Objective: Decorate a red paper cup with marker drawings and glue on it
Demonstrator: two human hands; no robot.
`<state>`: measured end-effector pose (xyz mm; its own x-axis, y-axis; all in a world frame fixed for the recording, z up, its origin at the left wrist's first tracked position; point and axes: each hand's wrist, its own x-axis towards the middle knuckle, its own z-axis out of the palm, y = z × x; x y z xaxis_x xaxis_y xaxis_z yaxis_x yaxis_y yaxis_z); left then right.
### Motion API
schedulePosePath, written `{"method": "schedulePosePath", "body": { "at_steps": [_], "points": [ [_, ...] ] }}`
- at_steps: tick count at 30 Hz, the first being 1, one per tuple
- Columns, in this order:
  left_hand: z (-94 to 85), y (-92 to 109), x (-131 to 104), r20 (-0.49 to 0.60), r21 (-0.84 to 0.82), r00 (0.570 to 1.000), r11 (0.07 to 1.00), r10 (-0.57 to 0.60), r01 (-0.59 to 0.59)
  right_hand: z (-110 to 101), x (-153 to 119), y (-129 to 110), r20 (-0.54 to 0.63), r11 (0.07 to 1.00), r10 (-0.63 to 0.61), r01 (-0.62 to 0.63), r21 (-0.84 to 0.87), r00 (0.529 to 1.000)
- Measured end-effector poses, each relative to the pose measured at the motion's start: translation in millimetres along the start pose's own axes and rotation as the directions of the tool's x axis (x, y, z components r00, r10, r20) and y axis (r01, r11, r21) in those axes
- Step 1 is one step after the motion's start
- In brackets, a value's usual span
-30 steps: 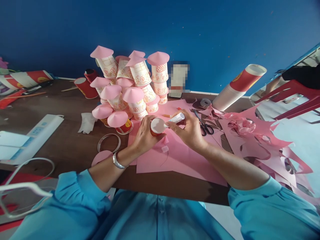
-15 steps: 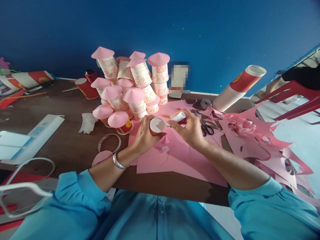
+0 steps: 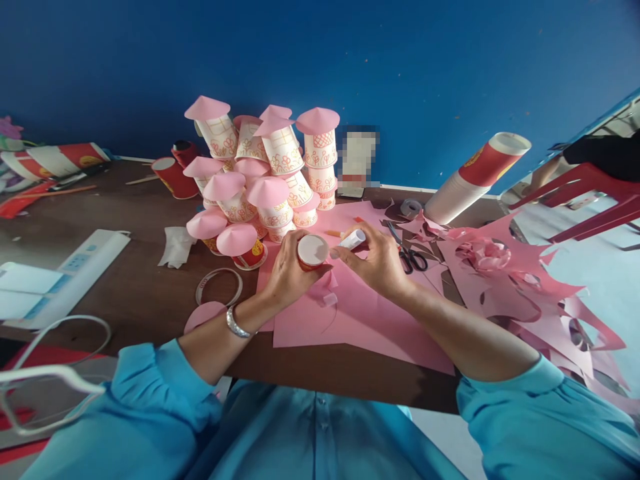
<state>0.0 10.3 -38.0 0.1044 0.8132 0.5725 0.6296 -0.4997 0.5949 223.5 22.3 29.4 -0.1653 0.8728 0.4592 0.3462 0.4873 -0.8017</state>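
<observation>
My left hand [image 3: 290, 270] is wrapped round a small red paper cup [image 3: 313, 251], whose pale round end faces up toward me. Close by on the right, my right hand [image 3: 377, 257] grips a white glue stick [image 3: 353, 240] between thumb and fingers. The thumb tip is near the cup's rim; whether it touches cannot be told. Under both hands lies pink paper [image 3: 350, 327] with small scraps on it. Black-handled scissors [image 3: 413, 259] lie just beyond my right hand.
Cups with pink cone roofs [image 3: 269, 193] are stacked behind my left hand. A tall stack of paper cups [image 3: 463, 177] leans at the right, near cut pink scraps [image 3: 500, 267]. A tape roll [image 3: 219, 287] and a power strip [image 3: 75, 273] lie on the left.
The glue stick has shifted slightly left and down with my right hand, nearer the cup. The cup has moved a little left in my left hand.
</observation>
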Motion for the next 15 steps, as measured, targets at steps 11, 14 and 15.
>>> {"method": "schedulePosePath", "body": {
  "at_steps": [11, 14, 15],
  "points": [
    [2.5, -12, 2, 0.136, -0.336, 0.990, 0.939, -0.029, 0.073, -6, 15, 18, 0.186, 0.630, 0.319, -0.354, 0.691, 0.929],
    [-6.5, -7, 6, 0.051, -0.324, 0.998, 0.946, 0.048, -0.029, -6, 15, 17, 0.256, 0.558, 0.282, -0.375, 0.740, 0.925],
    [-10.3, -4, 8, 0.008, -0.300, 0.997, 0.952, 0.072, -0.066, -6, 14, 15, 0.272, 0.543, 0.263, -0.375, 0.751, 0.926]
  ]
}}
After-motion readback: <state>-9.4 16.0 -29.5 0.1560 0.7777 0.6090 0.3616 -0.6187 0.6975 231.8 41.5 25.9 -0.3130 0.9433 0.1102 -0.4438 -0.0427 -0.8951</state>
